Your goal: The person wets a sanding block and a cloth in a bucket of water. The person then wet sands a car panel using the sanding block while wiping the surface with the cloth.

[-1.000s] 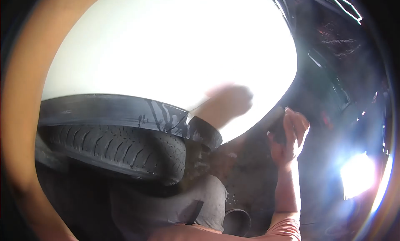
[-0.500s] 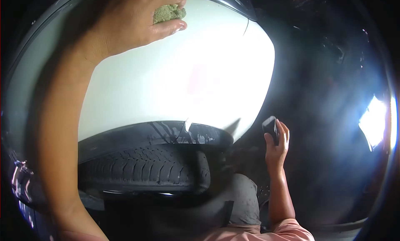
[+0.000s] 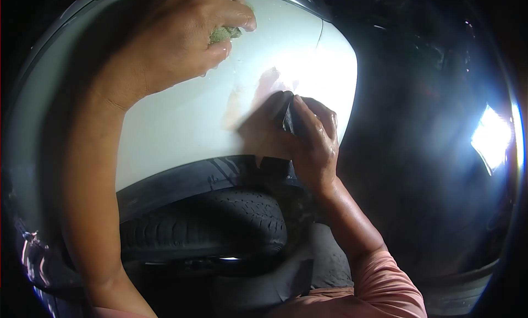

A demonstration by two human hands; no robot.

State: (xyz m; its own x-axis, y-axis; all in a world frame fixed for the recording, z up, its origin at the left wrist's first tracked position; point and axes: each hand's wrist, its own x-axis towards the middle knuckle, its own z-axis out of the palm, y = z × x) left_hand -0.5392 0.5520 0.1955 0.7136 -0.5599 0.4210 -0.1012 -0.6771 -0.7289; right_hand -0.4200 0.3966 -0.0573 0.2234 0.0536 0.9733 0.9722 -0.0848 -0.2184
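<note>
My left hand [image 3: 184, 37] is closed around a wet, crumpled green cloth [image 3: 224, 35] above the upper part of a white car fender [image 3: 170, 131]. Water drips from its fingers. Lower and to the right, my right hand [image 3: 316, 144] grips a dark sanding block [image 3: 290, 119], held at the fender's surface; whether it touches fully is hidden by the fingers and shadow. Just beyond the block lies a pinkish-grey patch [image 3: 267, 84] in the white paint, with a faint tan patch [image 3: 232, 106] to its left.
Below the fender runs a dark wheel-arch trim [image 3: 181, 177] with wet streaks. Under it sits a black tyre [image 3: 203, 224]. My knee [image 3: 330, 257] is close to the wheel. A bright light reflection [image 3: 491, 139] shows at the right.
My right hand has swung up and left with the block, from beside the car onto the fender. My left hand has shifted slightly down and right, still holding the cloth.
</note>
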